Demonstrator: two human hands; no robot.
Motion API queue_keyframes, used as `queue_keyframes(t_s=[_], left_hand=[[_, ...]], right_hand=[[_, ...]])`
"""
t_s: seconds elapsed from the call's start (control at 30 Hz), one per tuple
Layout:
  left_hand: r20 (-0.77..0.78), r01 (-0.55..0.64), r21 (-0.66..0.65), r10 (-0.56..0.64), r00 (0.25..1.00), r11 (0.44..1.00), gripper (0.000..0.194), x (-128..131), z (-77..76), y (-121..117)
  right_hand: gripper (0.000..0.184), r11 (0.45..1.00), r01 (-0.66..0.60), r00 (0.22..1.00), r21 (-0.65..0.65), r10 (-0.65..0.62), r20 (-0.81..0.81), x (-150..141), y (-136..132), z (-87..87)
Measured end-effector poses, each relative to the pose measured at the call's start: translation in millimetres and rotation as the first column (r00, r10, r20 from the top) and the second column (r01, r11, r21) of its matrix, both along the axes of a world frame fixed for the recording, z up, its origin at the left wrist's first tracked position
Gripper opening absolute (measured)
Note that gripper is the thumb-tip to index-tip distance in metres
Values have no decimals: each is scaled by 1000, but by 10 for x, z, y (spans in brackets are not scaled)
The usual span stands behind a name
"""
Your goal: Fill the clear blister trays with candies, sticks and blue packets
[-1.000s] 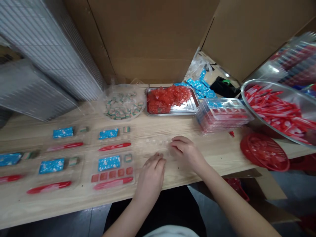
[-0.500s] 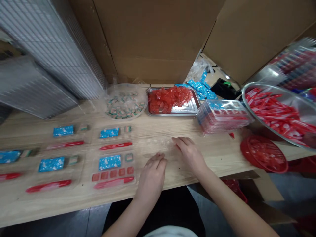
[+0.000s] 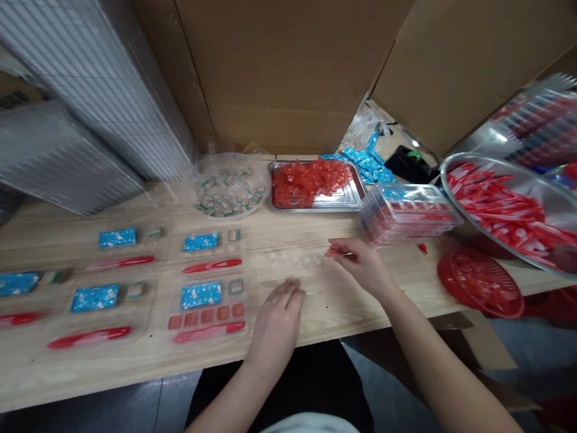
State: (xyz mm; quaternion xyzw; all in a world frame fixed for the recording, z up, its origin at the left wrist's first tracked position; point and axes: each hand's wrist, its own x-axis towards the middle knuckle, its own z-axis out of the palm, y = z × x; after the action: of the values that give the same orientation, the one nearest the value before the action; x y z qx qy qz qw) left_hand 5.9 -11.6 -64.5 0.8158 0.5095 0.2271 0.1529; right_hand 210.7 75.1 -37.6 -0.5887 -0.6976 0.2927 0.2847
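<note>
My right hand [image 3: 363, 264] pinches a small red piece [image 3: 334, 252] between its fingertips, just beside a clear plastic blister tray [image 3: 288, 267] lying on the wooden table [image 3: 288, 349]. My left hand [image 3: 277, 313] rests on the table with its fingers slightly apart, holding nothing. Just left of it is a filled blister tray [image 3: 207, 313] holding a blue packet, a small striped square, several red squares and a long red stick. Similar trays lie further left.
Behind the hands stand a steel tray of red cubes [image 3: 315, 186], a round clear plate of striped squares [image 3: 229, 192] and stacked red-filled blister trays [image 3: 408, 213]. To the right are a steel basin of red sticks [image 3: 496, 204] and a red basket [image 3: 480, 282]. Cardboard boxes rise behind.
My right hand has moved right and now pinches a small red piece. My left hand has stayed in place.
</note>
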Motion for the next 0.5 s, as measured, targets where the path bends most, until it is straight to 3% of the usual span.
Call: queue_keyframes(t_s=[0.17,0.37,0.5], left_hand=[[-8,-4,-11,4,1000,1000,23,0,-6,-3],[-2,-12,-16,12,1000,1000,20,9,9,13],[-10,-21,-5,21,1000,1000,19,14,3,21]], right_hand=[[23,976,-218,967,18,213,142,-84,-25,48],[28,963,-269,933,-24,267,240,-124,-51,129],[27,973,-229,933,-13,223,282,-144,-100,90]])
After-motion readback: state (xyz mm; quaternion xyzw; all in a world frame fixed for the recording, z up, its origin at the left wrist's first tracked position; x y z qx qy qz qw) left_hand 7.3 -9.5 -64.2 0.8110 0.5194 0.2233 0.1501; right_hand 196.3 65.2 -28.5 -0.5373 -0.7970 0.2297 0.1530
